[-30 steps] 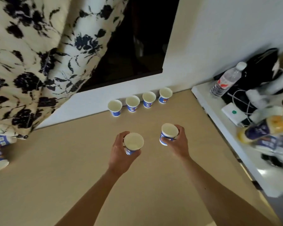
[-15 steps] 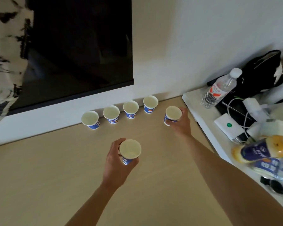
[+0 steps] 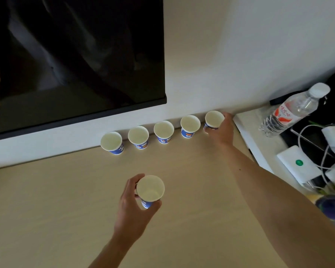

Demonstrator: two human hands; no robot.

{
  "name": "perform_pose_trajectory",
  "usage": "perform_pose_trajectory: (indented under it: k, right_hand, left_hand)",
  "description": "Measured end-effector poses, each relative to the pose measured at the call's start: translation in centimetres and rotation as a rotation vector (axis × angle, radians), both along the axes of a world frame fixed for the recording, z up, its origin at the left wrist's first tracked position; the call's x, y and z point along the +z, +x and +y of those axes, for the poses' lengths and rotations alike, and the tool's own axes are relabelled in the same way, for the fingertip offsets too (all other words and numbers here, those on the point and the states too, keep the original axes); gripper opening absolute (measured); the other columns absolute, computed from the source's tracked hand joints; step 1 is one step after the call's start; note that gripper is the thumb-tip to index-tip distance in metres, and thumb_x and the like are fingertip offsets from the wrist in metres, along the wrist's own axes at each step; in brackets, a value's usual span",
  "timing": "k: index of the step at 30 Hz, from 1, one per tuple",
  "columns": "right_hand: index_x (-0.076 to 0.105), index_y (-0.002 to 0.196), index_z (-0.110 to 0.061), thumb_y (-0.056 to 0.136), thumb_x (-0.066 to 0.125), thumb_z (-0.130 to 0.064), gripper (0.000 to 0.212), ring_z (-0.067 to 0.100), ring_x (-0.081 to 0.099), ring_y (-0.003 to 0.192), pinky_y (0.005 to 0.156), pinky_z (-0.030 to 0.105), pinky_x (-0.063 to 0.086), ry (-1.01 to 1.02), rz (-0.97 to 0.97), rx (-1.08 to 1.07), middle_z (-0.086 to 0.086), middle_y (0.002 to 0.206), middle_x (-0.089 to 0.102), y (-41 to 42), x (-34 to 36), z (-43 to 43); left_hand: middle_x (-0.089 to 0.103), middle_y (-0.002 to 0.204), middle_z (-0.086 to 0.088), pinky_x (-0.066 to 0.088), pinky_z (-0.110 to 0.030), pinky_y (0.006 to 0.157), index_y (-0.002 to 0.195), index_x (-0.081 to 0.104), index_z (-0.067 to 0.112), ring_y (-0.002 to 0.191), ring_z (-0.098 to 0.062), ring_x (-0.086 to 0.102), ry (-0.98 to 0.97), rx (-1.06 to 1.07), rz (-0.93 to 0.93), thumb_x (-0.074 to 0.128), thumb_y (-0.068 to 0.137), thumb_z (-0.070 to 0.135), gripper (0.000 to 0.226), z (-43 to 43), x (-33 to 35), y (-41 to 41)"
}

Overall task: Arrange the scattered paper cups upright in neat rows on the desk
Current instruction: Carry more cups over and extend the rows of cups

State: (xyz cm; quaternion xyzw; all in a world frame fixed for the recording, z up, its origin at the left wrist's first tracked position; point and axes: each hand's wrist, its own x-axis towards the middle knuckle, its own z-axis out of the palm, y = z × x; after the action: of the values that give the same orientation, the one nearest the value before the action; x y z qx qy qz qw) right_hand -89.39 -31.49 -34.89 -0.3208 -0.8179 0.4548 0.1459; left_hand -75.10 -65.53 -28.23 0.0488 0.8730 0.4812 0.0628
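Several blue-and-white paper cups (image 3: pixel 163 132) stand upright in a row along the wall at the back of the beige desk (image 3: pixel 66 200). My right hand (image 3: pixel 221 130) grips another paper cup (image 3: pixel 214 119) at the right end of that row, upright and close to the wall. My left hand (image 3: pixel 132 207) holds one more cup (image 3: pixel 150 189) upright over the middle of the desk, well in front of the row.
A dark screen (image 3: pixel 75 60) hangs on the wall above the row. To the right is a white side table (image 3: pixel 253 136) with a water bottle (image 3: pixel 292 111), a white box with a green dot (image 3: pixel 298 164), cables and a dark bag.
My right hand carried its cup from mid-desk back to the right end of the row by the wall. The view swung right. My left hand kept its cup in about the same place.
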Motion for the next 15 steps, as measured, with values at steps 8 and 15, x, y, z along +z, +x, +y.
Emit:
perform_pose_trajectory:
  k: [8,15]
  right_hand:
    - [0.037,0.143,-0.014,0.065,0.089,-0.016,0.093,0.023,0.059,0.119,0.1,0.041,0.05,-0.011,0.025,0.021,0.001,0.131,0.058,-0.6,-0.8,0.9]
    - [0.031,0.151,-0.007,0.074,0.076,-0.006,0.089,0.03,0.047,0.131,0.109,0.041,0.038,0.0,0.045,-0.218,0.013,0.142,0.045,8.0,-1.9,-5.4]
  left_hand:
    - [0.06,0.116,0.014,0.044,-0.005,0.08,0.124,0.051,0.028,0.107,-0.006,0.057,-0.009,0.022,-0.003,0.091,0.062,0.017,0.075,-0.3,0.0,-0.5]
    - [0.061,0.115,0.008,0.049,-0.014,0.085,0.123,0.052,0.022,0.105,-0.012,0.06,-0.017,0.132,-0.011,0.091,0.062,0.016,0.073,-1.0,0.2,-0.5]
